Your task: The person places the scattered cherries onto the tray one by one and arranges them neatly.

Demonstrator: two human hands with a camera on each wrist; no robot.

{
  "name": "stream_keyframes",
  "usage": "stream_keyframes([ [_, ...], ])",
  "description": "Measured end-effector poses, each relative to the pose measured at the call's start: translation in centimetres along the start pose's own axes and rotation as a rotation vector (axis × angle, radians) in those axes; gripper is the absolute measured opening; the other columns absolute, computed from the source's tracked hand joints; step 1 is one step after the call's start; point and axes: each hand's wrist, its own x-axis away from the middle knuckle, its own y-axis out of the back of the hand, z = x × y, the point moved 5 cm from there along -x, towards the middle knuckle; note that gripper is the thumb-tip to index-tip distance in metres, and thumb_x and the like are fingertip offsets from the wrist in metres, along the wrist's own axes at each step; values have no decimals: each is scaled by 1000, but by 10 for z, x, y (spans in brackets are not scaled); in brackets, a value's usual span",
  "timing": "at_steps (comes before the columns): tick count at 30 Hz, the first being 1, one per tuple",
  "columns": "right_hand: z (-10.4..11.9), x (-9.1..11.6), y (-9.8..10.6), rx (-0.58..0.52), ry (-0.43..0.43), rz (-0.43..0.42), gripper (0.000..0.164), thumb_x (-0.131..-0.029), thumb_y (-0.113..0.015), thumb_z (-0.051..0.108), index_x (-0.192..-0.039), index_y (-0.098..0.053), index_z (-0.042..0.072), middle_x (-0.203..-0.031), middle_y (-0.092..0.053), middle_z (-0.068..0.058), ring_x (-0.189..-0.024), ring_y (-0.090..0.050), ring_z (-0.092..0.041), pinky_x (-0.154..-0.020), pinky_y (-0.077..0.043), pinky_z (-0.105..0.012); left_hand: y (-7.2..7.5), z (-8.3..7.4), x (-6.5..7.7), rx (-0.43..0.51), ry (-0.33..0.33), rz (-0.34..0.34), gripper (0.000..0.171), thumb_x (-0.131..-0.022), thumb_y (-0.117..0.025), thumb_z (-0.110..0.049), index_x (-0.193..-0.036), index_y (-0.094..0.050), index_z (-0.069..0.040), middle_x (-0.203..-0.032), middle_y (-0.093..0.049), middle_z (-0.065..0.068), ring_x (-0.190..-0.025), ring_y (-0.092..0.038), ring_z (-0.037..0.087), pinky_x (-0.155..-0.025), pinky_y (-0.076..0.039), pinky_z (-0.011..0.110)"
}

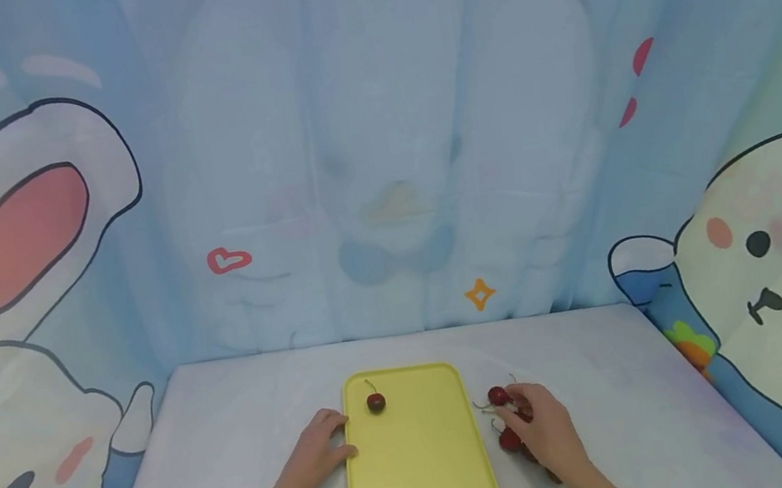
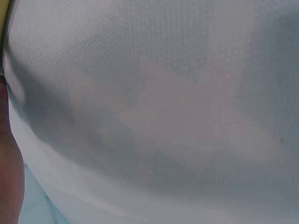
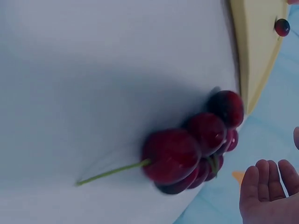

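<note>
My left hand (image 1: 316,453) rests against the left edge of a yellow tray (image 1: 420,467), fingertips and thumb touching its rim. One dark red cherry (image 1: 376,403) with a stem lies on the tray near its far left corner. Right of the tray, several cherries (image 1: 509,440) lie clustered on the table. Over this cluster is my right hand (image 1: 546,427), hiding part of it. In the right wrist view the fingers (image 3: 264,182) are spread from the thumb, with no cherry visible between them. A green-stemmed cherry (image 3: 171,156) is closest to that camera.
A white cloth covers the table (image 1: 231,394). Behind it hangs a light blue curtain (image 1: 379,111) with cartoon animals printed on it. The left wrist view mostly shows the white cloth (image 2: 154,102).
</note>
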Motion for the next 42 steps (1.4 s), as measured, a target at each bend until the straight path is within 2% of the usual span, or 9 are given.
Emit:
stream_keyframes([
  [6,-24,11,15,93,-75,2,46,-89,-72,20,-127,-55,0,-121,-59,-18,-108,-60,-33,-90,-56,-47,1,-1,-1,-2,1,7,43,-85,-75,-16,-121,-60,3,-118,-55,9,-112,-57,28,-103,-46,46],
  [10,-41,12,20,107,-144,38,48,-92,-69,21,-130,-51,-3,-126,-54,-24,-114,-55,-39,-93,-53,-52,1,-1,0,-5,2,6,43,-86,-75,-16,-121,-60,3,-119,-55,9,-112,-56,28,-103,-46,46],
  [14,-57,12,21,113,-199,78,51,-92,-69,22,-130,-50,-5,-127,-52,-28,-116,-53,-41,-93,-51,-55,1,-1,0,-5,-5,-6,43,-86,-75,-17,-121,-60,3,-119,-55,8,-112,-56,27,-102,-46,46],
  [19,-71,10,16,135,-247,129,51,-90,-71,22,-127,-52,-7,-122,-56,-28,-112,-55,-41,-88,-54,-52,1,1,-2,-11,-5,-7,43,-86,-75,-18,-121,-60,2,-119,-55,7,-112,-57,26,-102,-47,45],
  [22,-74,9,12,126,-273,139,51,-90,-71,22,-126,-53,-8,-120,-57,-27,-110,-56,-42,-85,-55,-51,1,1,-1,-10,-7,-5,43,-85,-76,-17,-121,-60,2,-118,-55,8,-112,-57,27,-102,-47,45],
  [26,-73,5,8,141,-251,120,48,-89,-71,21,-122,-55,-9,-113,-61,-26,-105,-59,-41,-84,-56,-51,1,0,-1,-9,-11,-5,43,-85,-76,-15,-120,-60,3,-118,-56,9,-111,-57,28,-101,-47,46],
  [33,-74,-1,3,192,-237,121,45,-85,-74,19,-117,-57,-10,-97,-64,-17,-90,-61,-30,-79,-56,-47,1,-3,0,-10,-9,-5,42,-85,-76,-14,-119,-60,4,-117,-56,10,-111,-57,30,-101,-47,47],
  [42,-77,0,5,130,-274,101,43,-86,-73,15,-119,-57,-8,-104,-64,-21,-96,-62,-34,-79,-58,-47,2,-1,-1,-12,4,-3,43,-85,-76,-16,-120,-61,3,-118,-56,9,-112,-57,28,-102,-46,46],
])
